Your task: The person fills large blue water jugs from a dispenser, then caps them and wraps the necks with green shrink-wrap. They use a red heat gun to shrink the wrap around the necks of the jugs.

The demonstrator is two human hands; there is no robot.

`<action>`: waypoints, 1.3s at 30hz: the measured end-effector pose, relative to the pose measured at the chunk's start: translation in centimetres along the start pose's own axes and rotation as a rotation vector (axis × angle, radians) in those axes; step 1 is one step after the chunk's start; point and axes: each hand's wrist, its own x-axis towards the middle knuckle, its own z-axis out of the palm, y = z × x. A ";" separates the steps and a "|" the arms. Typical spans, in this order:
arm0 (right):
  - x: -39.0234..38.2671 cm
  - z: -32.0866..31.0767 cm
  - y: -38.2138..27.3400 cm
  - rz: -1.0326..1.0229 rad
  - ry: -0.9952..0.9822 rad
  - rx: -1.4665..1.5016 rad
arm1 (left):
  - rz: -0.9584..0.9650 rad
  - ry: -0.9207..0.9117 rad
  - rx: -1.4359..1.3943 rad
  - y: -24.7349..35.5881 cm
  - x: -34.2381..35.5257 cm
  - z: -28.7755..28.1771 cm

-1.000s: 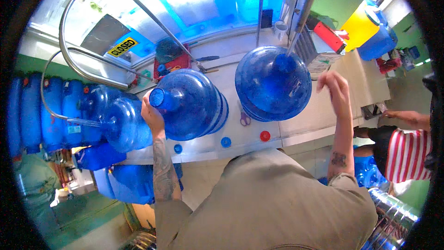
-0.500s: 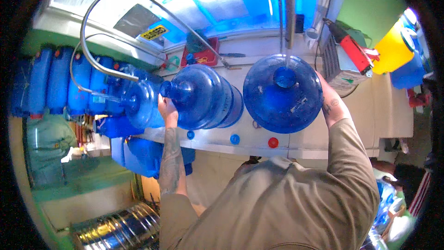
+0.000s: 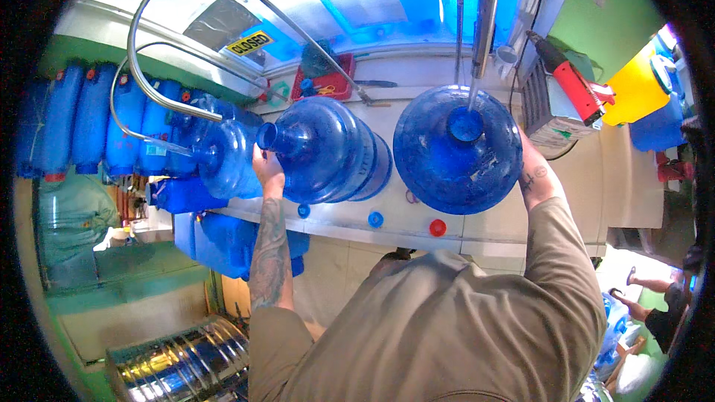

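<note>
My left hand [image 3: 268, 167] grips the neck of a large blue water jug [image 3: 328, 150], tilted toward the left. My right hand [image 3: 526, 156] is against the right side of another blue jug [image 3: 447, 171], upright beneath a steel spout [image 3: 484, 30]; its fingers are hidden behind that jug. A narrow stream or tube runs from the spout to this jug's mouth. At left, a third jug [image 3: 227, 171] has a thin tube at its mouth. Small blue caps [image 3: 375, 219] and a red cap [image 3: 437, 228] lie on the white counter [image 3: 506, 231] near its front edge.
Tall blue containers [image 3: 93, 119] line the left. A red tray [image 3: 335, 82] sits at the back. A red tool [image 3: 570, 82], yellow container [image 3: 637, 82] and metal box are at right. A steel drum [image 3: 179, 365] stands lower left; another person's legs [image 3: 648, 290] show lower right.
My right hand has moved from open air beside the right jug onto its side. The other person has moved toward the lower right. My left hand stays at the tilted jug's neck.
</note>
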 end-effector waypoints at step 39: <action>-48.1 13.0 14.6 0.729 0.340 -0.558 | -0.139 -0.435 0.160 -24.3 12.0 13.2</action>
